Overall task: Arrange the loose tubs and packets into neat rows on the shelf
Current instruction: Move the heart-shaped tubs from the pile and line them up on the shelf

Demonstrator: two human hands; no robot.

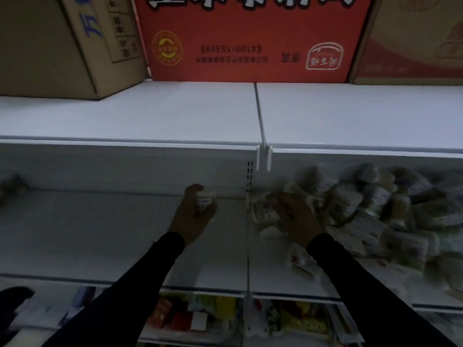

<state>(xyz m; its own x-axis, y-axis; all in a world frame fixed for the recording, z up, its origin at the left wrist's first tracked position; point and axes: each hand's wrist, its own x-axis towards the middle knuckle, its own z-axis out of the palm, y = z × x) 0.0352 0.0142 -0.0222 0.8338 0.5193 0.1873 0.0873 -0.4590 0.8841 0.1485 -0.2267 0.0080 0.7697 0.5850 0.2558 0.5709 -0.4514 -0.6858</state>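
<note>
My left hand (194, 216) grips a small white tub (205, 200) just above the bare left section of the white shelf (100, 234), close to the back wall. My right hand (297, 219) reaches into the right section and holds a greenish packet (263, 209) at the left edge of a loose heap of tubs and packets (375, 209). The heap is blurred and fills most of the right section. A few packets (300, 264) lie near the front edge below my right forearm.
A thin divider (248, 246) splits the shelf into two sections. The shelf above (150, 116) carries a brown carton (62, 46), a red carton (250, 38) and another carton (413, 41). Colourful goods (225, 314) fill the shelf below. A dark item (12, 186) sits far left.
</note>
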